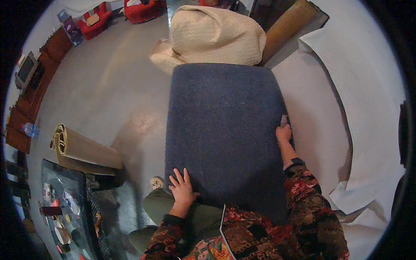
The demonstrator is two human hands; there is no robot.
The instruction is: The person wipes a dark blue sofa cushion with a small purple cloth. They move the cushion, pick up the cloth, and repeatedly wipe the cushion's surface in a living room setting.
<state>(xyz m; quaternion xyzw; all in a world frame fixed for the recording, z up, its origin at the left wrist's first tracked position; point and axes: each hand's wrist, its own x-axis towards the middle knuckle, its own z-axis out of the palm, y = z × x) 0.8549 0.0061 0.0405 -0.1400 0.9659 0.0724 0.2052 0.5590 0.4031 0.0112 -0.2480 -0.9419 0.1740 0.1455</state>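
Note:
A large dark blue fabric-covered board or cushion [224, 123] lies lengthwise before me, its near edge at my lap. My left hand [182, 190] rests flat near its lower left corner, fingers spread, with nothing held. At the right edge, my right hand [284, 131] is closed around a small pale object [283, 121], whose kind is too blurred to tell. Beyond the far edge sits a bunched cream quilted cloth [217, 35].
A glass-topped table [83, 208] with small items stands at lower left, by a rolled beige sheet [91, 151]. White sheet material [364, 107] spreads along the right. A brown roll [289, 29] leans at upper right. Red armchairs [143, 11] stand far off.

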